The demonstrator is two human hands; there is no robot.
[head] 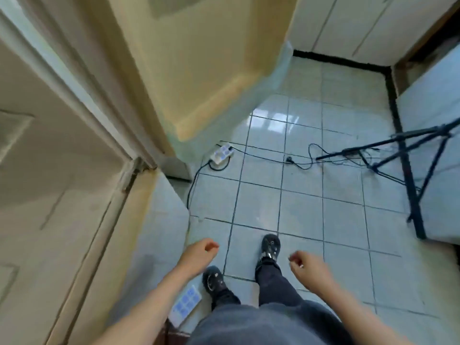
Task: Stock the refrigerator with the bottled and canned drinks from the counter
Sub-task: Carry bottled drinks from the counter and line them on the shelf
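1. Both grips empty: left hand (199, 252) loosely curled, right hand (307, 266) loosely curled, nothing held in either, both hanging low over the floor (343, 220).
2. No drinks in view, bottled or canned; no table in view either. Probably between trips, so judged mid-task, with no way to tell how much is left.
3. Fridge (199, 58), likely the pale yellow body at upper left, its lower corner reaching out over the tiles; too blurred to be sure, and whether its door stands open cannot be told.
4. Trip risk first: black cable (268, 159) running across the tiles ahead of the shoes (270, 246), from the power strip (222, 153) near the fridge corner toward the tripod (410, 170) at the right edge of the floor.
5. Snagging that cable with a foot could jerk the tripod over or pull a plug out.
6. Second strip (185, 303) just beside the left shoe, against the wall edge: easy to step on.
7. Glossy tiles: slippery if a cold bottle drips or drops.
8. Full hands on the return trip would hide the floor, worsening all of the above.
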